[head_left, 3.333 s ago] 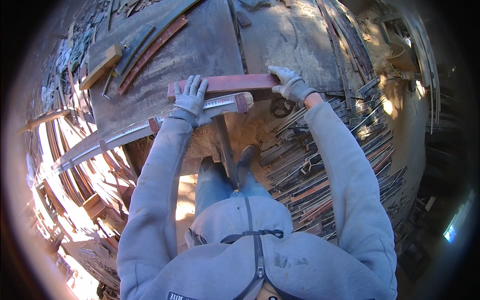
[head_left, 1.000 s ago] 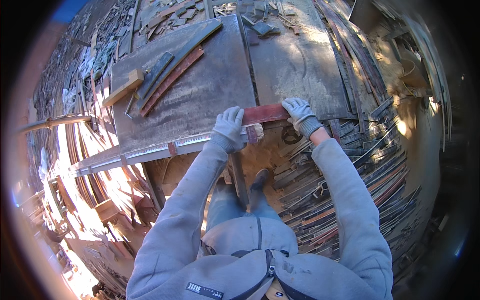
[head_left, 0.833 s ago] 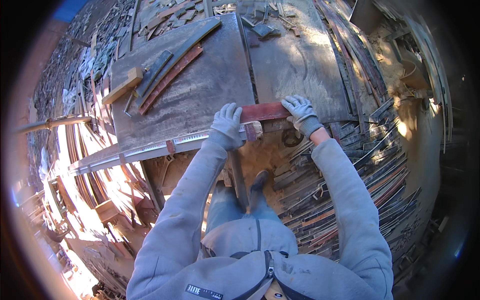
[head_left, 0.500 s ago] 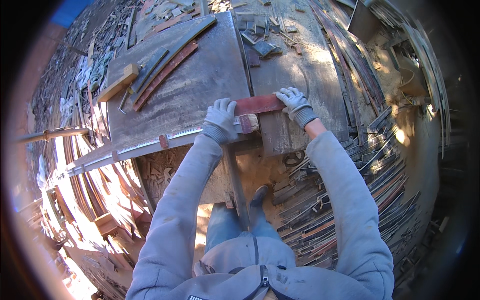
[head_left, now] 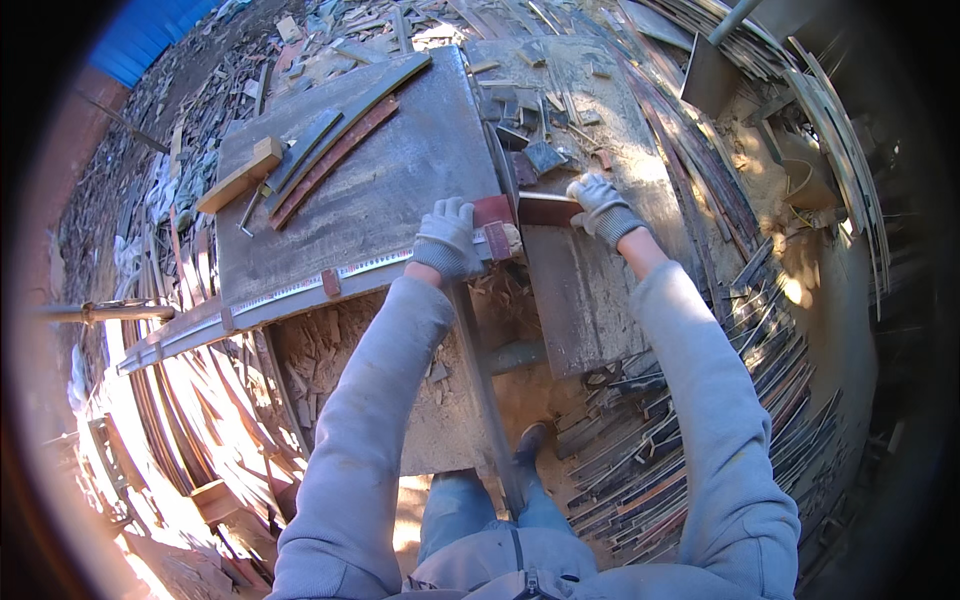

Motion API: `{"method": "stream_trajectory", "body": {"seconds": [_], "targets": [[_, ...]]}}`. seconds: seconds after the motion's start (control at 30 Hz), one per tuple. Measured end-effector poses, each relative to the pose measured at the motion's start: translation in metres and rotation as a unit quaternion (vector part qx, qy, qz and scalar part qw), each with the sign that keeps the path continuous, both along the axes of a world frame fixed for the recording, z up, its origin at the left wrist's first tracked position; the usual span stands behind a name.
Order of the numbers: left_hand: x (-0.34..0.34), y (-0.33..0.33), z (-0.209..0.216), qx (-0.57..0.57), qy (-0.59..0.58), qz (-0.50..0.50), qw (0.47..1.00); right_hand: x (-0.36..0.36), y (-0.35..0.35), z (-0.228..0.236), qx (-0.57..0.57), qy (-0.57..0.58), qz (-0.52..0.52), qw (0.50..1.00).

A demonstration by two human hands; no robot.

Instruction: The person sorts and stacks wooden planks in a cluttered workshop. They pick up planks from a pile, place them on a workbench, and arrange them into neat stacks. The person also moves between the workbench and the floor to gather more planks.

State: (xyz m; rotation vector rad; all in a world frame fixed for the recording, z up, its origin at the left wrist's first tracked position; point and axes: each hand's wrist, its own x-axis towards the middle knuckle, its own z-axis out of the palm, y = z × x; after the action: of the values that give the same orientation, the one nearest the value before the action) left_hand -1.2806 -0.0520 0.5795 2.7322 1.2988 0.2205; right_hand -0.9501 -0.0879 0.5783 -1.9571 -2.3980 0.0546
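My left hand [head_left: 447, 237], in a grey work glove, is closed on a short red board piece [head_left: 493, 211] at the near edge of the left table panel [head_left: 400, 190]. Across the slot, my gloved right hand [head_left: 603, 209] pinches the outer end of a second red-brown board piece [head_left: 547, 210]. That piece is tilted, with a pale edge showing, and a gap parts it from the left one. A measuring strip [head_left: 290, 290] runs along the panel's near edge, with a small dark red block [head_left: 497, 241] beside my left hand.
Long strips and a pale wood block [head_left: 240, 175] lie on the left panel. Offcuts [head_left: 543, 156] and sawdust cover the far part of the right panel [head_left: 585, 300]. Stacked strips [head_left: 690, 430] lie at the lower right, and more wood [head_left: 185, 400] at the lower left.
The red board between my hands was one length and is now two pieces. My right hand has drawn slightly right with its piece. The left panel has slid away relative to the right one.
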Motion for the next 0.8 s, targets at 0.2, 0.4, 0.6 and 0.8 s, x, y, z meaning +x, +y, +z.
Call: {"method": "stream_trajectory", "body": {"seconds": [0.2, 0.4, 0.6, 0.8], "targets": [[-0.002, -0.005, -0.017, 0.019, -0.002, 0.000, 1.000, 0.015, 0.073, 0.026, 0.042, -0.243, 0.069, 0.967], [-0.012, -0.072, 0.005, -0.012, 0.006, -0.009, 1.000, -0.040, 0.192, 0.109, 0.201, 0.239, -0.303, 0.900], [-0.023, -0.129, 0.040, -0.087, -0.060, -0.029, 0.994, -0.027, -0.003, 0.162, -0.030, 0.659, -0.214, 0.720], [-0.012, -0.090, 0.087, -0.233, -0.040, -0.010, 0.971, -0.035, -0.155, 0.124, -0.067, 0.727, -0.333, 0.597]]}}
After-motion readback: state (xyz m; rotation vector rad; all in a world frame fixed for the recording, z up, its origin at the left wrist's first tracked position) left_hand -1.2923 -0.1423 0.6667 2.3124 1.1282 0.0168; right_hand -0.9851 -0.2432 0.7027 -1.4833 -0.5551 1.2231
